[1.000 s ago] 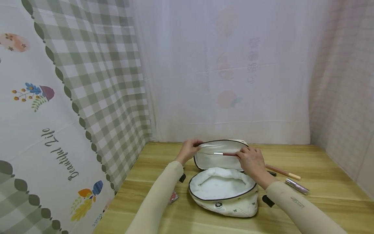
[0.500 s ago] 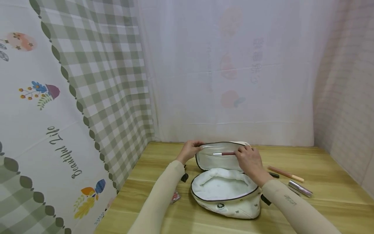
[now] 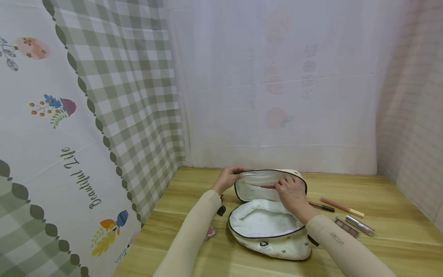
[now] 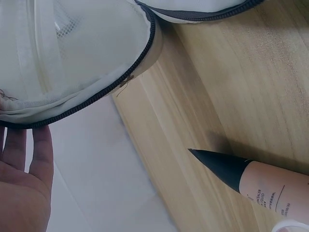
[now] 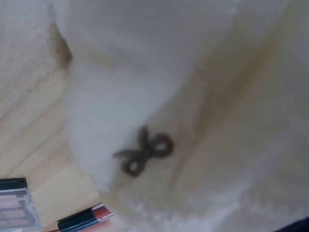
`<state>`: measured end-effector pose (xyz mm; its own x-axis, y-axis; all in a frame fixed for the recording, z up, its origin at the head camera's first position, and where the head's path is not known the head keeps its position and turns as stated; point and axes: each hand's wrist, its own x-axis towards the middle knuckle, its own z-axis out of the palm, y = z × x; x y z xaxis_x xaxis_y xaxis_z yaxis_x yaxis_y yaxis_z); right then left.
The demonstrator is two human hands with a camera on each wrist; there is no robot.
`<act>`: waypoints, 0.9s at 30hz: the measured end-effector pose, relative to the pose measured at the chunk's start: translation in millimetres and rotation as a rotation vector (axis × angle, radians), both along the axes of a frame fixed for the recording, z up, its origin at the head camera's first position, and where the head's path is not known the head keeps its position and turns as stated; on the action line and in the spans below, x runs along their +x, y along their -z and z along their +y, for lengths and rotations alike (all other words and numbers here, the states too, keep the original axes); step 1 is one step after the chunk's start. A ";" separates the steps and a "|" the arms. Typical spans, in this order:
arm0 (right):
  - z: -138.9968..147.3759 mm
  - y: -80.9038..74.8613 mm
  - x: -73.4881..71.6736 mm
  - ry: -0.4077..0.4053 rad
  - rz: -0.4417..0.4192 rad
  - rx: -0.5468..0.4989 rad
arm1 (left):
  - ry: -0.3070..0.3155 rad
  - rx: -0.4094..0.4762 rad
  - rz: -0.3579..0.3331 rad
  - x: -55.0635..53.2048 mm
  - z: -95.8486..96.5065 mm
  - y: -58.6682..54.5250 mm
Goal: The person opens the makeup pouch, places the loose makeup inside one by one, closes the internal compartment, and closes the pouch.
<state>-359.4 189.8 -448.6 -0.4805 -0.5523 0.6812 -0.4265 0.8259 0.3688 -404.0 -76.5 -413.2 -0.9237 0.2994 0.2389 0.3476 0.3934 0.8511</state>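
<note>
A cream cosmetic bag with small bow prints stands unzipped on the wooden table, its lid raised at the back. My left hand grips the lid's upper left rim. In the left wrist view, the fingers lie against the dark-zipped edge; the thumb is out of sight. With my right hand I pinch a slim red-brown cosmetic pen at the lid's inner pocket; its silver end is hidden there. The right wrist view shows mostly the bag's blurred fabric, without the fingers.
Right of the bag lie a dark-capped pen, a brown stick with a yellow end, a silvery tube and an eyeshadow palette. Left are a small pink item and a concealer tube.
My right hand has moved the pen slightly down and into the lid's pocket, so its silver end no longer shows. The left hand keeps its hold on the rim. The head view has shifted left.
</note>
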 end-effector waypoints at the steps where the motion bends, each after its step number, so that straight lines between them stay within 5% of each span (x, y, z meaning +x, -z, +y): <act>1: 0.2 0.7 0.2 -0.001 -0.002 -0.002 | -0.001 0.001 0.000 -0.1 0.3 0.4; 15: 0.4 1.1 6.5 0.085 -0.129 0.031 | -0.041 -0.018 0.007 0.7 0.6 2.0; 18: -0.8 1.0 6.7 0.077 -0.121 0.018 | -0.093 -0.037 0.065 2.8 4.0 2.7; 24: -2.7 0.7 6.6 0.071 -0.110 -0.003 | -0.223 -0.255 0.294 6.2 13.1 5.6; 27: -3.1 -1.0 7.2 0.077 -0.123 0.002 | -0.246 -0.305 0.343 5.3 15.3 8.3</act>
